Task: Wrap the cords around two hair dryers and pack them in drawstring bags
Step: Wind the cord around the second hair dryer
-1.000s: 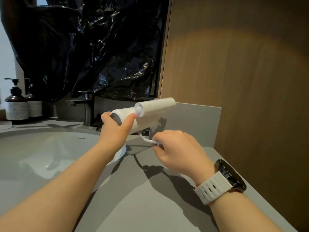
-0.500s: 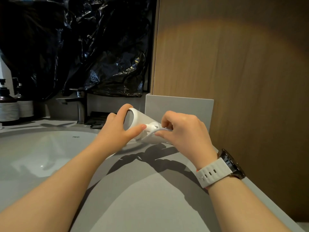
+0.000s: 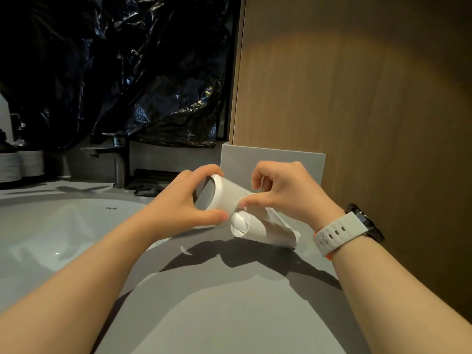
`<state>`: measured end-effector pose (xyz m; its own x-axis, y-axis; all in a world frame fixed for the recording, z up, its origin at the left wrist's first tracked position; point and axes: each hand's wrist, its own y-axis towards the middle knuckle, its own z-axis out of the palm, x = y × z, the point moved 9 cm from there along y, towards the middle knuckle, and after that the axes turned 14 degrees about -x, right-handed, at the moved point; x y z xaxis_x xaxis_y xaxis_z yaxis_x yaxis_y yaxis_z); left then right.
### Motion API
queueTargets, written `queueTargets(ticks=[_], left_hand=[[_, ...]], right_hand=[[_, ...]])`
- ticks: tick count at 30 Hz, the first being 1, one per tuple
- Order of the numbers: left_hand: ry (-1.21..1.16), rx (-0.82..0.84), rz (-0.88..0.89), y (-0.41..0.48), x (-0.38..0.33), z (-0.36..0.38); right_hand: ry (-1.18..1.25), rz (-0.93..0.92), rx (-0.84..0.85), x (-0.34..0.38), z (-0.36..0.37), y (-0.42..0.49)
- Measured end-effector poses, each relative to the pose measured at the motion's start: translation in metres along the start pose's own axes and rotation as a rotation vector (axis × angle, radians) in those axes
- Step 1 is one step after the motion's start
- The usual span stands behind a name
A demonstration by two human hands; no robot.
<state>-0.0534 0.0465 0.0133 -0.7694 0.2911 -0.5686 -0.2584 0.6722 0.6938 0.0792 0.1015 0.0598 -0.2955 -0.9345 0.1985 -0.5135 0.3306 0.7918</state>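
A white hair dryer [image 3: 227, 194] is held just above the grey counter [image 3: 229, 302]. Its round barrel end faces me and its handle [image 3: 258, 227] points down to the right. My left hand [image 3: 184, 200] grips the barrel's rim with fingers and thumb curled round it. My right hand [image 3: 283, 192], with a white-strapped watch on the wrist, pinches the thin white cord [image 3: 277, 214] against the dryer's body. A short loop of cord [image 3: 185, 250] shows on the counter below the left hand. No second dryer and no drawstring bag is in view.
A white sink basin [image 3: 51, 233] lies to the left, with a dark tap [image 3: 116, 159] behind it. Dark pump bottles [image 3: 15, 159] stand at the far left. Black plastic sheeting [image 3: 115, 72] covers the wall behind. A wooden panel [image 3: 357, 111] rises on the right, close to the counter's edge.
The dryer has been turned so its barrel end faces me and its handle points down. My right hand rose from below the dryer to its body, drawing the cord with it.
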Motion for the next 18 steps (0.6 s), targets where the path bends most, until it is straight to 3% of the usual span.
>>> queueTargets(ticks=[7, 12, 15, 17, 18], left_hand=[[-0.408, 0.002, -0.265, -0.004, 0.016, 0.001], [-0.569, -0.087, -0.439, -0.006, 0.033, -0.009], [-0.611, -0.170, -0.516, -0.011, 0.043, -0.013], [-0.634, -0.197, -0.552, -0.013, 0.045, -0.012], [-0.662, -0.204, -0.567, -0.014, 0.045, -0.011]], right_hand=[[-0.203, -0.448, -0.292, 0.028, -0.006, 0.003], [-0.333, -0.529, -0.357, 0.015, -0.007, 0.003], [-0.374, -0.406, -0.262, -0.006, 0.015, -0.004], [-0.415, -0.106, -0.098, -0.055, 0.042, -0.010], [-0.330, 0.145, 0.021, -0.080, 0.052, -0.020]])
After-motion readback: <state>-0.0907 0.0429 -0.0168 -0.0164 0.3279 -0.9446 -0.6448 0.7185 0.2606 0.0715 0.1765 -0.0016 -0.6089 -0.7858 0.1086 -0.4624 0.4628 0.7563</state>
